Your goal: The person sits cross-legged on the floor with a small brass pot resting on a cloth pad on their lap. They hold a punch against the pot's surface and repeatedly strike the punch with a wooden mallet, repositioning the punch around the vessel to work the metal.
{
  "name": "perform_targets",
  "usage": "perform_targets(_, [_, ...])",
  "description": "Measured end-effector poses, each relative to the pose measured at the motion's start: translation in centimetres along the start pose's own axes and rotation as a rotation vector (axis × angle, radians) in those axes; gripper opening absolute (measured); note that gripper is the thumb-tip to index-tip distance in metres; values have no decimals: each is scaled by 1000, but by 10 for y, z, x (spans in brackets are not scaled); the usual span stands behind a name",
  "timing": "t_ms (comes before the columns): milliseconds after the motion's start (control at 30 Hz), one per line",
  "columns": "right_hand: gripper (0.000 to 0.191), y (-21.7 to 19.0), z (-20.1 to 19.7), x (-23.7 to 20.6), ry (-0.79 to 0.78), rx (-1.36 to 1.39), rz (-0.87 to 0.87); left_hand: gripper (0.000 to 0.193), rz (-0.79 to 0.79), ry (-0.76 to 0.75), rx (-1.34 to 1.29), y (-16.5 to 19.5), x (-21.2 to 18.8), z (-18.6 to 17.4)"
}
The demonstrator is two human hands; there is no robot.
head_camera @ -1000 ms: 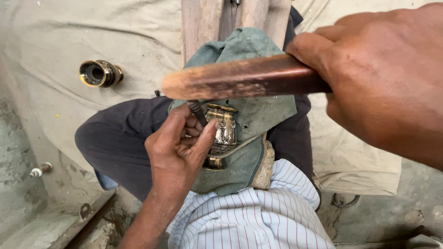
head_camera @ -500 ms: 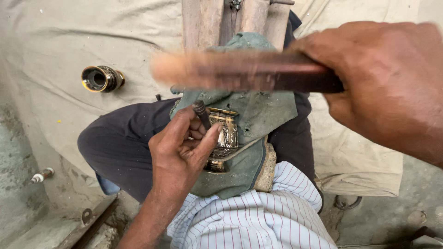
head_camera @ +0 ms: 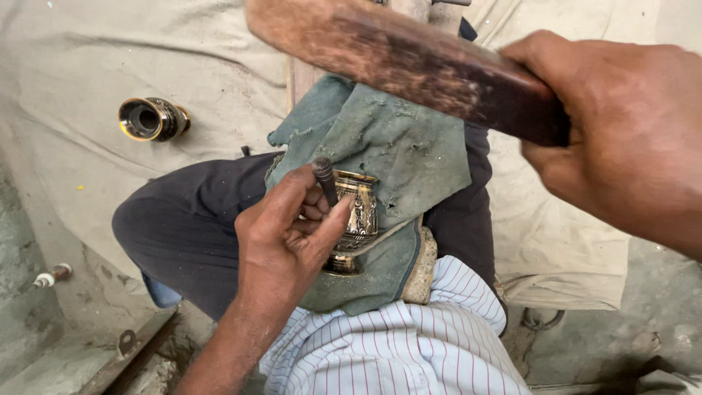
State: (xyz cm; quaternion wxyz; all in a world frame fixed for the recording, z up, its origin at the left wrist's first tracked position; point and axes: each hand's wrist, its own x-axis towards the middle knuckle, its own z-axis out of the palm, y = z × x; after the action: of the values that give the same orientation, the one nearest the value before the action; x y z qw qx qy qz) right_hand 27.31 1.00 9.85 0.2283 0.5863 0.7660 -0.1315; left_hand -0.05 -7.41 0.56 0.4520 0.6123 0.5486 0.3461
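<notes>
Two hands at work: chasing/embossing step, judged from tool on metal w/ striker raised.
Cloth pad: green cloth (head_camera: 395,146) draped over lap & wooden post, cradles the piece.
Striker: wooden mallet (head_camera: 409,66), blurred, lifted above the work.
R hand: right hand (head_camera: 621,139) fist closed round mallet handle.
L hand: left hand (head_camera: 292,234) fingers pinching punch, thumb against cup.
Workpiece: brass cup (head_camera: 358,212) lying on its side on cloth, mid-frame.
Spare: second brass cup (head_camera: 150,118) on tarp, well apart.
Tool: punch (head_camera: 325,179) tilted, tip on cup wall.
Next needs, as judged: square blow on punch head, punch kept steady.

A floor-level metalcraft workshop: canvas sheet (head_camera: 88,66), concrete floor (head_camera: 621,344), brass piece (head_camera: 152,119).
</notes>
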Motion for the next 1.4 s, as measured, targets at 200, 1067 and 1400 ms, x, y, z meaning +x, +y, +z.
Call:
perform_targets(200, [50, 5, 3, 2, 32, 3, -28, 38, -6, 15, 52, -2, 0, 1])
perform_targets(1067, [22, 54, 58, 19, 265, 1502, -129, 45, -92, -80, -176, -6, 25, -10])
perform_targets(1400, [79, 29, 33, 30, 204, 707, -164, 45, -219, -242, -164, -11, 33, -12])
